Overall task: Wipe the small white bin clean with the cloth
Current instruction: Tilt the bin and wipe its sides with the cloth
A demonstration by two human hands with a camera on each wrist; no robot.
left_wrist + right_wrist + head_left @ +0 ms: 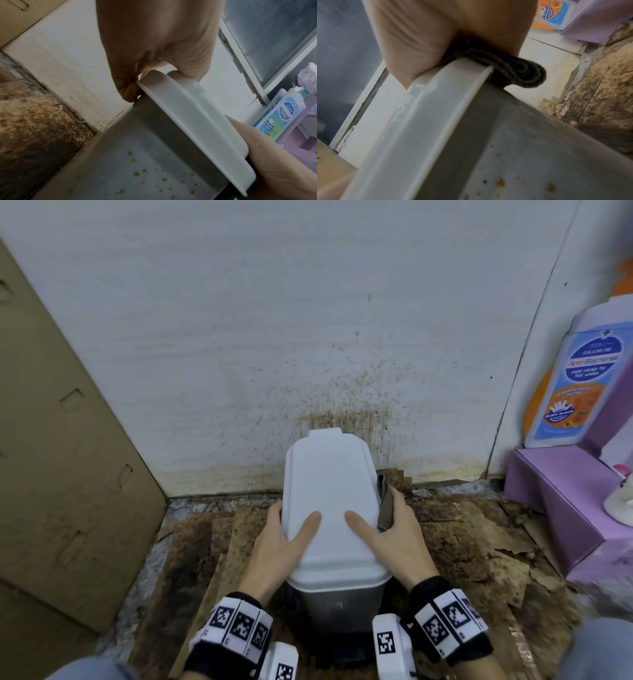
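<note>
Both hands clasp the small white plastic bin (329, 508) on the stained cardboard floor (462, 542) by the far wall: left hand (277, 539) gripping its lid edge, right hand (390, 532) pinning the folded dark cloth (385, 505) against the right rim. Wiping looks barely begun (yellow specks dot both sides); next, drag the cloth down them.

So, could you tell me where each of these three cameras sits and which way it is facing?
Head: worn high, looking down at the white bin by the wall; both hands and wristbands show.
Left wrist: low on the bin's left, looking along the left hand gripping the lid edge.
Right wrist: low on the right, looking along the right hand pressing the cloth against the lid.
Shared: both wrist views show yellowish spots on the bin's sides.
</note>
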